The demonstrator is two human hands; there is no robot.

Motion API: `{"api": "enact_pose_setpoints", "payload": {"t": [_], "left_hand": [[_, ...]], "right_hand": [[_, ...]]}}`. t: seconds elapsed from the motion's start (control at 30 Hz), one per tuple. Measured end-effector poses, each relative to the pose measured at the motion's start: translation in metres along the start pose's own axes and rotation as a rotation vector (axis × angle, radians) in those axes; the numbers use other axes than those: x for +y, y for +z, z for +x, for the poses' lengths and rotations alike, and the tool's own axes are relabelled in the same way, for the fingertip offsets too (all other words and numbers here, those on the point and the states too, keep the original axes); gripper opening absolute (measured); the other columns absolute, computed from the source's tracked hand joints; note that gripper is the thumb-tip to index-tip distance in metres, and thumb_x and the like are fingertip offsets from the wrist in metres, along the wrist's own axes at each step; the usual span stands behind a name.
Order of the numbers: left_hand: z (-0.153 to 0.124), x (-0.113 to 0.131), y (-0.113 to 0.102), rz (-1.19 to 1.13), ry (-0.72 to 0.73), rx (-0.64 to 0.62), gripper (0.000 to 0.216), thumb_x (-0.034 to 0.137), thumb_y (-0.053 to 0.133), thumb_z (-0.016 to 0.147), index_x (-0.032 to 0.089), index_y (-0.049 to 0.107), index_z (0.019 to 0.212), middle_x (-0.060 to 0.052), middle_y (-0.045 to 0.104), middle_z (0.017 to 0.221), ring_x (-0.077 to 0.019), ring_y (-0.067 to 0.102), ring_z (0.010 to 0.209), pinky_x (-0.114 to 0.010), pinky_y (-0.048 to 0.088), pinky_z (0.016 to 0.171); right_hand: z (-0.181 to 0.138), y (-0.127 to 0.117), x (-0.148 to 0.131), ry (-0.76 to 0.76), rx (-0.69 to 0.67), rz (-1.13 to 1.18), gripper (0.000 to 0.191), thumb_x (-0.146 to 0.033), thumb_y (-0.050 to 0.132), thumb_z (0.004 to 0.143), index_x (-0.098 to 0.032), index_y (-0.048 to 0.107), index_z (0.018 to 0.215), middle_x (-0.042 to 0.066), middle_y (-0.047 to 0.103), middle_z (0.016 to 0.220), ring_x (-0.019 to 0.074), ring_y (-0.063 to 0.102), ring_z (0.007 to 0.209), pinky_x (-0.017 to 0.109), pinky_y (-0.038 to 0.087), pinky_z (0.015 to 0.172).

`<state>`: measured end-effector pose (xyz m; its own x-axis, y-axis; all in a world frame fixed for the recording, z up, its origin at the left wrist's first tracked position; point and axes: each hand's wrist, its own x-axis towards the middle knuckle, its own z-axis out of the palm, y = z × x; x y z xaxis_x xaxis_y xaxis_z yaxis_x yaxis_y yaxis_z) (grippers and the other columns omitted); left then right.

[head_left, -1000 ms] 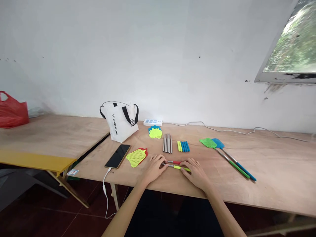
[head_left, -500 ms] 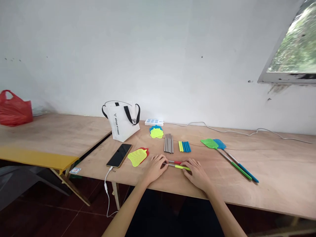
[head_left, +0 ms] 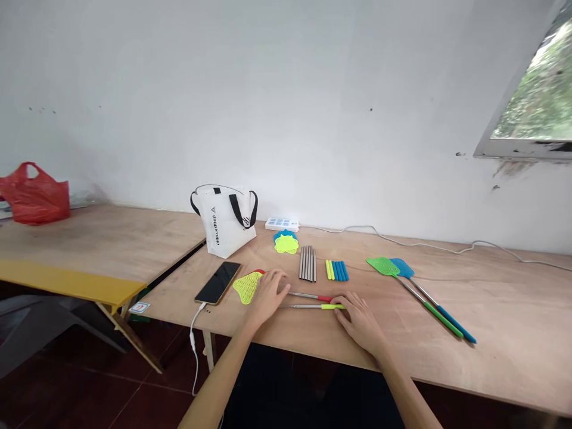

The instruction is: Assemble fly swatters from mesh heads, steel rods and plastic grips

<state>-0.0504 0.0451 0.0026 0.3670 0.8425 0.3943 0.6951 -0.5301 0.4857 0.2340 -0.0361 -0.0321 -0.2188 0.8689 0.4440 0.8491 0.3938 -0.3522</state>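
My left hand [head_left: 268, 293] is over the near swatter heads, a yellow-green mesh one [head_left: 245, 289] with a red one [head_left: 260, 271] showing behind it. Its thumb is apart from the fingers, and the fingertips partly cover the heads. Two metal rods lie nearly parallel between my hands, one with a red grip [head_left: 325, 298], one with a yellow-green grip [head_left: 331, 307]. My right hand [head_left: 360, 319] curls loosely over the grip ends, the yellow-green one running between thumb and fingers. The rods' left ends reach my left hand; whether it touches them is unclear.
Beyond are several metal rods [head_left: 307, 264], yellow and blue grips [head_left: 339, 271], and star-edged swatter heads [head_left: 286, 243]. A phone [head_left: 218, 282] and white bag [head_left: 227, 226] stand left. Green [head_left: 383, 266] and blue [head_left: 403, 267] swatters lie right. A power strip [head_left: 282, 224] sits by the wall.
My left hand has let go of the rods' left ends and moved left onto the swatter heads. The two rods now lie farther apart. My right hand stays at the grips.
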Motion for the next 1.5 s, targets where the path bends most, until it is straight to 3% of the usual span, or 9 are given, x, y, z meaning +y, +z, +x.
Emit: {"api": "enact_pose_setpoints", "payload": {"t": [0.17, 0.27, 0.43, 0.67, 0.9, 1.13, 1.27, 1.5], "left_hand": [[-0.005, -0.044, -0.022, 0.28, -0.229, -0.036, 0.043, 0.039, 0.061, 0.09, 0.021, 0.055, 0.129, -0.017, 0.052, 0.145, -0.0378, 0.039, 0.143, -0.051, 0.035, 0.113], [-0.007, -0.057, -0.03, 0.298, -0.316, -0.138, 0.051, 0.045, 0.06, 0.091, 0.021, 0.052, 0.135, -0.018, 0.048, 0.152, -0.0366, 0.041, 0.144, -0.048, 0.036, 0.112], [-0.003, -0.051, -0.038, 0.331, -0.334, -0.131, 0.059, 0.047, 0.066, 0.084, 0.025, 0.051, 0.137, -0.015, 0.056, 0.145, -0.0368, 0.052, 0.134, -0.049, 0.04, 0.107], [-0.003, -0.052, -0.04, 0.262, -0.356, -0.11, 0.069, 0.048, 0.074, 0.078, 0.027, 0.049, 0.138, -0.014, 0.056, 0.145, -0.0359, 0.054, 0.133, -0.043, 0.043, 0.105], [-0.001, -0.045, -0.047, 0.29, -0.314, -0.09, 0.065, 0.045, 0.076, 0.076, 0.024, 0.053, 0.134, -0.014, 0.062, 0.137, -0.0361, 0.061, 0.123, -0.04, 0.047, 0.096], [0.002, -0.035, -0.046, 0.305, -0.287, 0.046, 0.066, 0.048, 0.073, 0.081, 0.025, 0.048, 0.137, -0.014, 0.057, 0.14, -0.0365, 0.053, 0.13, -0.053, 0.034, 0.113], [0.004, -0.037, -0.04, 0.152, -0.152, 0.133, 0.075, 0.051, 0.074, 0.082, 0.027, 0.041, 0.144, -0.012, 0.048, 0.145, -0.0312, 0.052, 0.132, -0.042, 0.041, 0.111], [0.003, -0.031, -0.034, 0.031, 0.084, 0.2, 0.077, 0.049, 0.075, 0.084, 0.03, 0.038, 0.148, -0.009, 0.046, 0.147, -0.031, 0.047, 0.138, -0.045, 0.04, 0.115]], "right_hand": [[0.001, -0.002, -0.002, 0.026, -0.033, 0.025, 0.017, -0.035, 0.048, 0.101, -0.028, 0.063, 0.107, 0.005, 0.066, 0.117, 0.0234, 0.06, 0.109, 0.043, 0.045, 0.093], [0.001, -0.003, -0.003, 0.012, -0.049, 0.021, 0.02, -0.037, 0.047, 0.103, -0.029, 0.064, 0.11, 0.005, 0.066, 0.121, 0.0239, 0.058, 0.116, 0.043, 0.044, 0.095], [0.001, -0.004, -0.005, -0.006, -0.009, -0.016, 0.025, -0.032, 0.042, 0.105, -0.03, 0.065, 0.113, 0.005, 0.066, 0.12, 0.022, 0.06, 0.114, 0.04, 0.045, 0.093], [0.001, 0.001, 0.0, 0.027, 0.054, 0.001, 0.022, -0.029, 0.039, 0.106, -0.027, 0.06, 0.11, 0.005, 0.069, 0.11, 0.0222, 0.062, 0.102, 0.038, 0.045, 0.087], [-0.001, 0.006, 0.006, 0.035, 0.097, -0.044, 0.022, -0.031, 0.035, 0.107, -0.026, 0.056, 0.102, 0.007, 0.068, 0.106, 0.0251, 0.061, 0.1, 0.039, 0.043, 0.086], [-0.001, 0.007, 0.01, 0.075, 0.181, -0.053, 0.022, -0.032, 0.033, 0.107, -0.025, 0.053, 0.102, 0.007, 0.068, 0.106, 0.025, 0.062, 0.099, 0.039, 0.042, 0.086], [-0.001, 0.007, 0.013, 0.129, 0.229, -0.047, 0.022, -0.035, 0.034, 0.107, -0.025, 0.053, 0.103, 0.007, 0.069, 0.103, 0.0259, 0.062, 0.097, 0.04, 0.043, 0.084], [-0.002, 0.009, 0.019, 0.194, 0.311, -0.003, 0.024, -0.04, 0.035, 0.105, -0.024, 0.054, 0.102, 0.008, 0.067, 0.097, 0.0265, 0.062, 0.092, 0.04, 0.047, 0.08]]}}
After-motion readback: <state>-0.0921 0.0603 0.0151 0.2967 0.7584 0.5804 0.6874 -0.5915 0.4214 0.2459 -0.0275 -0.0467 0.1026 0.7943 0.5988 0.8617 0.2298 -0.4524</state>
